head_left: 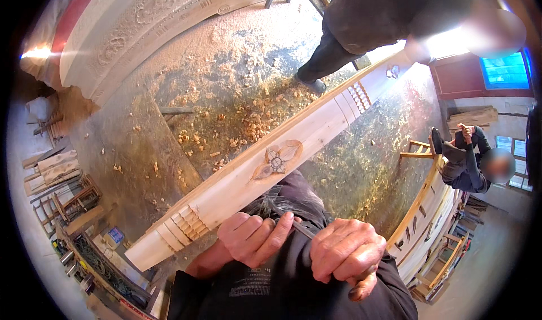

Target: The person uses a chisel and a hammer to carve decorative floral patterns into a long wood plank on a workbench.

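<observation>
My left hand (254,238) is closed, its fingers curled and its index finger and thumb around one end of a thin grey metal carving chisel (305,230). The chisel's other end runs into my right hand (346,251), which is wrapped closed around it; its handle is hidden in the fist. Both hands are held in front of my dark shirt, nearer to me than a long pale wooden beam (228,198). The beam slants from lower left to upper right. A carved flower (276,163) lies at its middle, with rows of carved blocks (189,223) near the left end.
A person in dark clothes (389,15) stands at the beam's far end. Another person (471,156) sits at right beside more boards (423,218). Wood shavings (254,119) litter the floor. A large carved panel (152,15) stands far left; a tool-filled box (101,269) is lower left.
</observation>
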Demonstrator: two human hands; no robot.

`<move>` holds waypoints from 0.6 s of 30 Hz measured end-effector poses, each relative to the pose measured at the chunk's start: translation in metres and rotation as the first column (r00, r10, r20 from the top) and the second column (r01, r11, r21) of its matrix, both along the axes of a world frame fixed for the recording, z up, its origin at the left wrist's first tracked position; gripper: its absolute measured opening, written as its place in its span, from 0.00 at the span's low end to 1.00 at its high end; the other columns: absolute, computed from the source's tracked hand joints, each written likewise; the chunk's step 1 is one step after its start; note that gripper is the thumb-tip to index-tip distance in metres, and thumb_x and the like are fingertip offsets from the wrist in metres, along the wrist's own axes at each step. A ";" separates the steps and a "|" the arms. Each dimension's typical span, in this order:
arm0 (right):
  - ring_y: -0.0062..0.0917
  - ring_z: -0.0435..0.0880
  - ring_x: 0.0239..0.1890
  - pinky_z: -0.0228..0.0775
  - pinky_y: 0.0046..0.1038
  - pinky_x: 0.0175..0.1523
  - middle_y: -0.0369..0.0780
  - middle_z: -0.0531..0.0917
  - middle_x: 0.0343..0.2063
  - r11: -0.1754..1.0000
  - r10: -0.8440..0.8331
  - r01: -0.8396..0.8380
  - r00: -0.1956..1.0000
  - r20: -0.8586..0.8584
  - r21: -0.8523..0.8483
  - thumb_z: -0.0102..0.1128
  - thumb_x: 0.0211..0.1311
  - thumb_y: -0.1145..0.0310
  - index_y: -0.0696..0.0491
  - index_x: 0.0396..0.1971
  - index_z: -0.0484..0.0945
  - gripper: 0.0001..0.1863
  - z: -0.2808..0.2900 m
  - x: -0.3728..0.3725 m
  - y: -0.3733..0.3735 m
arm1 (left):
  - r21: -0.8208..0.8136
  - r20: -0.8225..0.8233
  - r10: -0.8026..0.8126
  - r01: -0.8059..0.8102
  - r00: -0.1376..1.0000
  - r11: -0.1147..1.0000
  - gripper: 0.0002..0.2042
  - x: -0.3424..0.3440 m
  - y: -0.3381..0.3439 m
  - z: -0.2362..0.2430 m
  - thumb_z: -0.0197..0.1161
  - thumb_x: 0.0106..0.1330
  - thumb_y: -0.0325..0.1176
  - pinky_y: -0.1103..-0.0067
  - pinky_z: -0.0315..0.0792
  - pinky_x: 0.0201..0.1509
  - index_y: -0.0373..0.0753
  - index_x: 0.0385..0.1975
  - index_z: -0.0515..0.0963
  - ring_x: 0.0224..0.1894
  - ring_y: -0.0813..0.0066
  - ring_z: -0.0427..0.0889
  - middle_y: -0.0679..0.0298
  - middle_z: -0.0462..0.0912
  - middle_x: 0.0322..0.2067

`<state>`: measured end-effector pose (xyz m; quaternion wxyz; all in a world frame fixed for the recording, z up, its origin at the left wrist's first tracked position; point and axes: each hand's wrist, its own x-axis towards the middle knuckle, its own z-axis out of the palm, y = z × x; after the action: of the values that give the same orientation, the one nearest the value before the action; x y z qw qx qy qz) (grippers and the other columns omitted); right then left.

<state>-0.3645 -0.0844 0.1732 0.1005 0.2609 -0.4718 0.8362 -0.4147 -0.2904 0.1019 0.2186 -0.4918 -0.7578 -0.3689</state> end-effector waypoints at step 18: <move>0.24 0.78 0.16 0.67 0.24 0.20 0.43 0.85 0.22 0.962 -0.250 0.262 0.959 -0.134 0.080 0.63 0.73 0.33 0.55 0.29 0.74 0.35 -0.011 -0.019 0.022 | -0.056 0.056 -0.018 0.021 0.998 0.998 0.15 -0.014 0.042 -0.005 0.75 0.64 0.27 0.77 0.60 0.23 0.32 0.50 0.88 0.19 0.79 0.68 0.74 0.71 0.19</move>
<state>-0.3839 -0.0624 0.1624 0.2237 0.2530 -0.5346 0.7747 -0.4288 -0.2479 0.0971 0.1800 -0.4949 -0.7688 -0.3628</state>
